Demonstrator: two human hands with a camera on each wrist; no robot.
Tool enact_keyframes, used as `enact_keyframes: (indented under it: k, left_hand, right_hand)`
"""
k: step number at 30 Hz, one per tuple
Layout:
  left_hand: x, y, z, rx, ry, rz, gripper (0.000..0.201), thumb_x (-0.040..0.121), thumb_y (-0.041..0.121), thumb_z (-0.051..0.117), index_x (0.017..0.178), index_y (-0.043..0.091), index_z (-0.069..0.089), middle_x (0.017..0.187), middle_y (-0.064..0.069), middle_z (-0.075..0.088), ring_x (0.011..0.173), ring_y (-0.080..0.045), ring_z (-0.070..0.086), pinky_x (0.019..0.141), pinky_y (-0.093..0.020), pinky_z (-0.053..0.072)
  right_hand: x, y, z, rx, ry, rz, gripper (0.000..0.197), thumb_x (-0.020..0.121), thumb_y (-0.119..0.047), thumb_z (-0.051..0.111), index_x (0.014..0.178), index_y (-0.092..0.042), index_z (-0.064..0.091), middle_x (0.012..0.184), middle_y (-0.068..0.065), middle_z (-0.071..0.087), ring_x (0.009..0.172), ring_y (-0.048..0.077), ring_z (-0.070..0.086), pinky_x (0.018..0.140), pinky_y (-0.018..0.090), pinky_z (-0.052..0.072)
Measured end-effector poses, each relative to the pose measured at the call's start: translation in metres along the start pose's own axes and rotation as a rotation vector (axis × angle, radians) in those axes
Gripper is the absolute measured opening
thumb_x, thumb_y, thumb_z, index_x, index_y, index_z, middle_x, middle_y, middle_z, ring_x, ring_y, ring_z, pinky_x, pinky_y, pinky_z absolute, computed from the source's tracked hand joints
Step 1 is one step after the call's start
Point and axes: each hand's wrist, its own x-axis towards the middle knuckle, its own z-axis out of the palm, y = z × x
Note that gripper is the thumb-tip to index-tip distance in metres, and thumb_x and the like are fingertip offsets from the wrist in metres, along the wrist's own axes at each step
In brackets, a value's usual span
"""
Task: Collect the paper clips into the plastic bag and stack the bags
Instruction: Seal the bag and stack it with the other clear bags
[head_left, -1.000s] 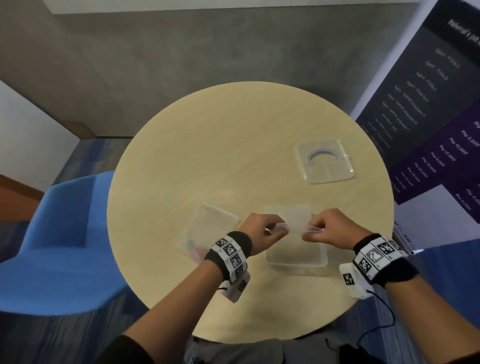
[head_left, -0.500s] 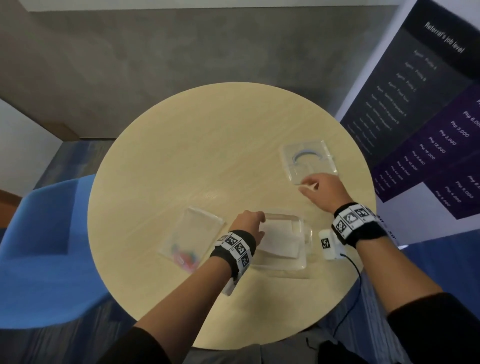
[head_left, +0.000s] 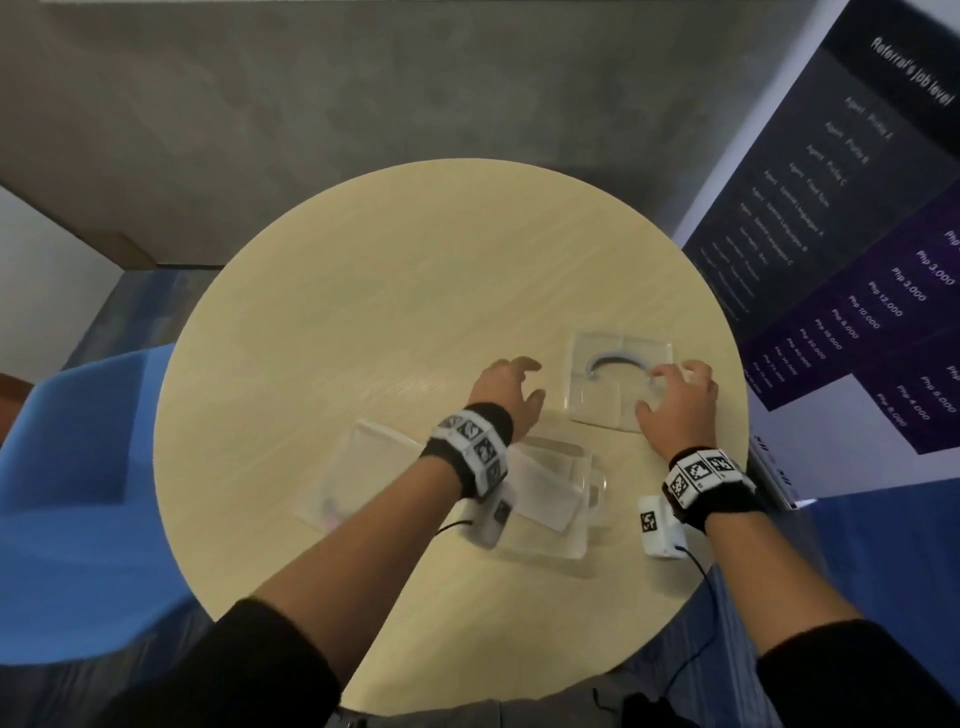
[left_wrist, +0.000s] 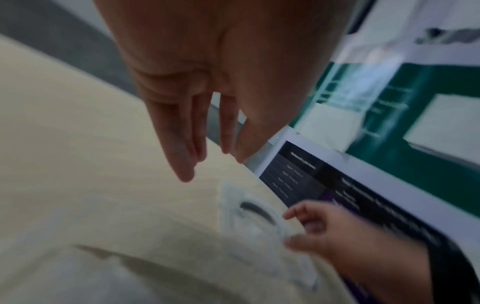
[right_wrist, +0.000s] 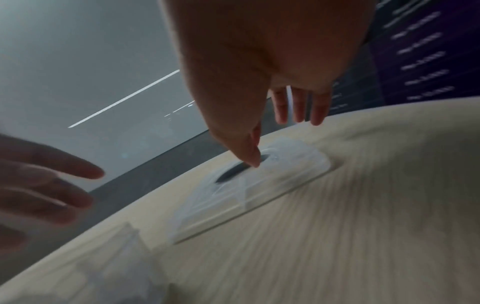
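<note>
A clear square lid (head_left: 618, 379) with a grey arc on it lies flat at the table's far right. My right hand (head_left: 657, 392) hovers over its right half with fingers spread, and its thumb (right_wrist: 249, 152) points down at the lid (right_wrist: 272, 181). My left hand (head_left: 524, 382) is open just left of the lid and holds nothing; its fingers (left_wrist: 192, 144) hang straight. A clear plastic box (head_left: 582, 540) near me holds an empty plastic bag (head_left: 540, 488). A second bag (head_left: 363, 462) with coloured paper clips (head_left: 330, 506) lies to the left.
The round wooden table (head_left: 363, 312) is bare across its far and left parts. A blue chair (head_left: 78, 493) stands to the left. A dark printed banner (head_left: 857, 234) rises close to the table's right edge.
Both hands let go of the bag, which now lies in the clear box. The right hand moved forward to the lid, and the left hand followed and opened beside it.
</note>
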Motion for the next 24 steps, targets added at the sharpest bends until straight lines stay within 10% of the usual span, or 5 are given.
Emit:
enact_keyframes:
  k: [7, 13, 20, 24]
  left_hand:
    - [0.032, 0.03, 0.03, -0.011, -0.307, -0.241, 0.064, 0.094, 0.04, 0.046, 0.15, 0.021, 0.022, 0.146, -0.013, 0.047, 0.132, -0.035, 0.046, 0.111, -0.046, 0.036]
    - [0.032, 0.036, 0.03, -0.219, -0.138, -0.288, 0.069, 0.089, 0.033, 0.057, 0.149, 0.014, 0.028, 0.145, -0.011, 0.048, 0.129, -0.031, 0.05, 0.103, -0.038, 0.045]
    - [-0.003, 0.013, -0.038, -0.204, 0.087, -0.163, 0.049, 0.093, 0.039, 0.054, 0.137, 0.017, 0.053, 0.109, -0.007, 0.064, 0.089, -0.02, 0.055, 0.078, -0.025, 0.041]
    - [-0.043, -0.012, -0.046, 0.002, -0.004, -0.171, 0.046, 0.093, 0.039, 0.055, 0.131, 0.013, 0.058, 0.101, -0.007, 0.067, 0.082, -0.021, 0.057, 0.074, -0.026, 0.044]
  right_hand:
    - [0.005, 0.007, 0.0, 0.394, -0.14, 0.284, 0.088, 0.072, -0.001, 0.078, 0.146, -0.018, 0.033, 0.13, 0.017, 0.055, 0.119, 0.035, 0.054, 0.098, 0.038, 0.047]
    - [0.016, -0.001, -0.012, 0.646, -0.18, 0.455, 0.06, 0.087, -0.009, 0.068, 0.142, -0.004, 0.044, 0.136, 0.018, 0.054, 0.118, 0.032, 0.056, 0.103, 0.048, 0.047]
    - [-0.016, -0.036, -0.054, 0.842, -0.304, 0.284, 0.039, 0.084, -0.001, 0.072, 0.121, 0.0, 0.061, 0.087, 0.008, 0.059, 0.078, 0.024, 0.064, 0.067, 0.032, 0.06]
    - [-0.067, -0.045, -0.043, 0.684, -0.412, 0.292, 0.031, 0.081, -0.001, 0.075, 0.11, -0.003, 0.063, 0.088, 0.013, 0.065, 0.071, 0.028, 0.071, 0.068, 0.033, 0.062]
